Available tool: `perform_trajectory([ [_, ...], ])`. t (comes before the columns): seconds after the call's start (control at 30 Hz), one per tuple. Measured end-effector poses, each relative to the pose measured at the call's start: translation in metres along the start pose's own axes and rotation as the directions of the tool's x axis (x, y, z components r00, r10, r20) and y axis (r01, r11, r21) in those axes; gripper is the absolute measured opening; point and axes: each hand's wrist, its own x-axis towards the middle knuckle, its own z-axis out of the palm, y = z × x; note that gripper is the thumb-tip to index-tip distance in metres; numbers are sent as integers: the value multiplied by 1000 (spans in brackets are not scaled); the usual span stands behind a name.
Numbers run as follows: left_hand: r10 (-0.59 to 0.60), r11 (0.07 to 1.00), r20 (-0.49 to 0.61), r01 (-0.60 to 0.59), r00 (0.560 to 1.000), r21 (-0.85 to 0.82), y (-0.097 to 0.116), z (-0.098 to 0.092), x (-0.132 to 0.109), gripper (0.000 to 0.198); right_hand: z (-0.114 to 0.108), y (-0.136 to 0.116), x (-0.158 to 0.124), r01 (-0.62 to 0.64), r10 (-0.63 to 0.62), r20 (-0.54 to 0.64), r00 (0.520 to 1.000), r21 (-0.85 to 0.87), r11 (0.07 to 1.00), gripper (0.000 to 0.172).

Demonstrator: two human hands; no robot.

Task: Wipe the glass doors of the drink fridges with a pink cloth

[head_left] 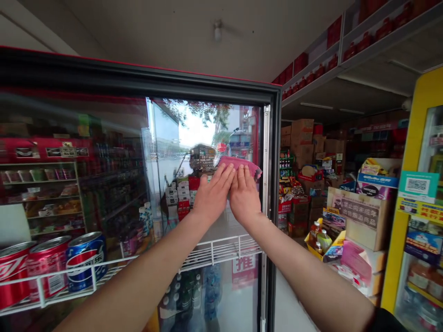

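Observation:
Both my hands press a pink cloth (242, 164) flat against the glass door (159, 152) of a drinks cooler, near its upper right corner. My left hand (212, 193) lies on the cloth's left part, fingers stretched out and together. My right hand (244, 193) sits just beside it, fingers flat on the cloth, close to the door's black right frame (273, 184). The cloth shows above and to the right of my fingertips.
Inside the cooler a white wire shelf (114, 269) carries red and blue cans (85, 258) at the left, with bottles below. To the right stand cardboard boxes (363, 216) of goods, stacked cartons and a yellow cabinet (411, 193). High shelves hold red boxes.

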Motion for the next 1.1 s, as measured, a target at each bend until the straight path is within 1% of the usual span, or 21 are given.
perform_trajectory([
  [0.1, -25, 1000, -17, 25, 1000, -1, -24, -6, -13, 71, 4, -22, 12, 44, -44, -10, 999, 49, 998, 67],
  [0.2, -46, 999, -38, 47, 998, 19, -51, -11, -29, 71, 11, -46, 21, 76, -74, -17, 997, 92, 993, 66],
  [0.4, -130, 990, -94, 134, 987, 35, -104, -18, -63, 66, 22, -100, 44, 150, -148, -28, 989, 167, 975, 66],
  [0.47, -154, 986, -124, 160, 980, 41, -115, -19, -73, 64, 26, -111, 50, 194, -191, -34, 981, 184, 964, 67],
  [0.53, -171, 982, -140, 180, 975, 58, -120, -20, -78, 63, 30, -114, 52, 244, -240, -44, 970, 195, 950, 68],
  [0.6, -191, 977, -144, 202, 971, 68, -116, -19, -76, 63, 32, -106, 53, 297, -291, -57, 955, 201, 934, 68],
  [0.7, -185, 980, -130, 192, 974, 49, -99, -18, -58, 64, 30, -73, 51, 326, -316, -80, 945, 199, 924, 68],
  [0.8, -114, 993, -111, 115, 987, 2, -71, -18, -25, 69, 21, -25, 45, 296, -283, -99, 954, 166, 941, 71],
  [0.87, -30, 999, -115, 28, 993, -18, -51, -19, -1, 68, 13, 6, 40, 270, -259, -104, 960, 116, 956, 74],
  [0.93, 15, 1000, -117, -16, 993, -6, -33, -20, 21, 66, 5, 30, 34, 220, -213, -111, 971, 53, 974, 78],
  [1.0, 46, 999, -122, -45, 991, 10, -21, -20, 37, 64, 0, 44, 29, 166, -165, -115, 980, -2, 986, 80],
  [1.03, 56, 998, -125, -54, 991, 18, -18, -20, 42, 64, -1, 47, 28, 142, -144, -115, 983, -23, 990, 81],
  [1.1, 72, 997, -132, -68, 989, 32, -18, -20, 44, 65, -1, 44, 27, 111, -117, -113, 987, -54, 992, 82],
])
